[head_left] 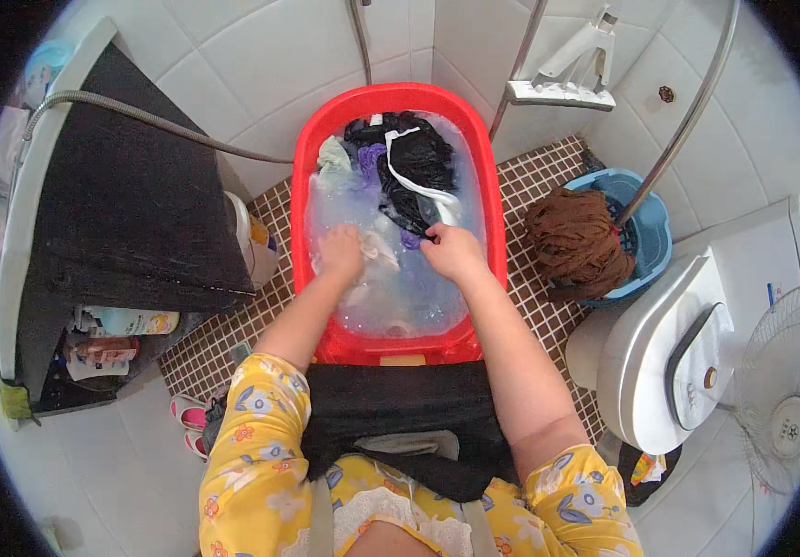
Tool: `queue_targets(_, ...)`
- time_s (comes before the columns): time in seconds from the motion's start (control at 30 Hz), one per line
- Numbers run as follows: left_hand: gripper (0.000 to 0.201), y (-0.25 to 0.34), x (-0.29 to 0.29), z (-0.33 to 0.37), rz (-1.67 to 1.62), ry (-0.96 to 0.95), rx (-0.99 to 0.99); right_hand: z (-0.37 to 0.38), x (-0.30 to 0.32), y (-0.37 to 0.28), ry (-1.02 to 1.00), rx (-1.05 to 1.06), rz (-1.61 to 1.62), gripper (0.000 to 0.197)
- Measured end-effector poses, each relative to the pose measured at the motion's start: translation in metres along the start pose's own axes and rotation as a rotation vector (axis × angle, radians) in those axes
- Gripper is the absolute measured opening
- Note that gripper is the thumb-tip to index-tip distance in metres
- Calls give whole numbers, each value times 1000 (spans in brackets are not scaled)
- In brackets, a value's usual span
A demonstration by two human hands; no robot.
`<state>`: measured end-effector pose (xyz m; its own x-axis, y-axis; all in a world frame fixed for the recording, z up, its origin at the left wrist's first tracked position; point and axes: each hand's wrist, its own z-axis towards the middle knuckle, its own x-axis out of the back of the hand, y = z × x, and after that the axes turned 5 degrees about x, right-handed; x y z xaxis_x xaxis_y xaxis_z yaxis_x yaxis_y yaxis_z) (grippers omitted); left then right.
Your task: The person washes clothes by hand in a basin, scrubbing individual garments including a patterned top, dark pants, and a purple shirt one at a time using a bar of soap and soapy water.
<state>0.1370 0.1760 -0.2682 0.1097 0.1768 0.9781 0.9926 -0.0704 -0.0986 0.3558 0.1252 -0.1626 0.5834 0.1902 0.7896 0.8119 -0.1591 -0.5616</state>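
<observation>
A red plastic tub (305,148) stands in front of me, filled with cloudy, soapy water (353,311). In it a black garment with white trim (423,153) lies bunched toward the far side. My right hand (453,252) pinches the near edge of this black garment at the water's surface. My left hand (340,251), partly in the water, is closed at a pale, whitish cloth (379,249); its fingertips are hard to see. Purple cloth (371,162) shows beside the black garment, and a light green cloth (333,158) floats at the far left.
To the right, a brown mop (574,243) rests over a blue bucket (657,223), near a white toilet (646,371) and a fan (790,408). A dark cabinet (130,200) with bottles stands left, with a grey hose (177,127) crossing from it. Pink-lined shoes (188,413) lie below.
</observation>
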Motion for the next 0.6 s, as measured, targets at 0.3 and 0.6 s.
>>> queue_targets(0.3,30,77,-86,-39,-219,157,-819,1,-3,7,24,44,16,38)
queue_targets(0.6,28,37,-62,-1,-319,-444,-633,5,-4,4,12,21,13,39)
